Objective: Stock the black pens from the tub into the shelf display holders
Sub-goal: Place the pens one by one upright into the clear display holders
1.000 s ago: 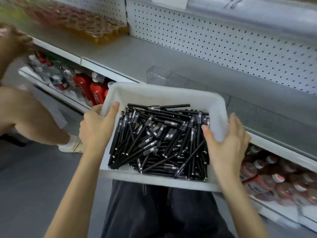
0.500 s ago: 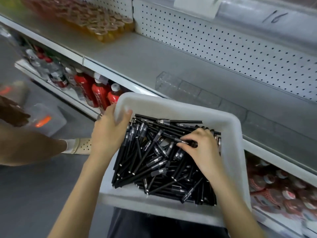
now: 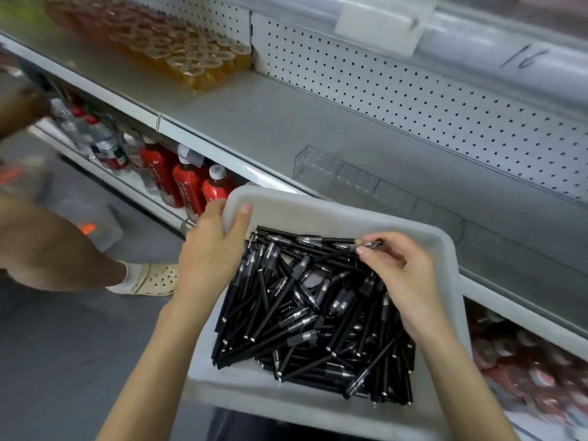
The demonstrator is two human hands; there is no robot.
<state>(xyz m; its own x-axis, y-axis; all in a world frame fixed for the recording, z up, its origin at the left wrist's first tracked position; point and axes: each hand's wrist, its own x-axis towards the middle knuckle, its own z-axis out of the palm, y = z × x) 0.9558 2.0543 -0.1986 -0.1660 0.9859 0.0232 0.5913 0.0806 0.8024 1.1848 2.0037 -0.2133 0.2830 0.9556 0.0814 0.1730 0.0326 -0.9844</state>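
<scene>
Honestly, barely started
Right hand [image 3: 404, 275] pinches one pen [image 3: 375, 244], left hand [image 3: 210, 256] grips the tub [image 3: 334, 214] rim; holders [image 3: 350, 179] mid-frame look empty.

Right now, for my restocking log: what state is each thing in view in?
white tub: held up in front of the shelf, holding the pens
black pens: loose heap in the tub
top pen: pinched at the heap's far edge
left hand: grips the tub's left rim
right hand: pinches the top pen
clear display holders: on the shelf, no pens in them yet
red bottles: upright on the lower shelf
</scene>
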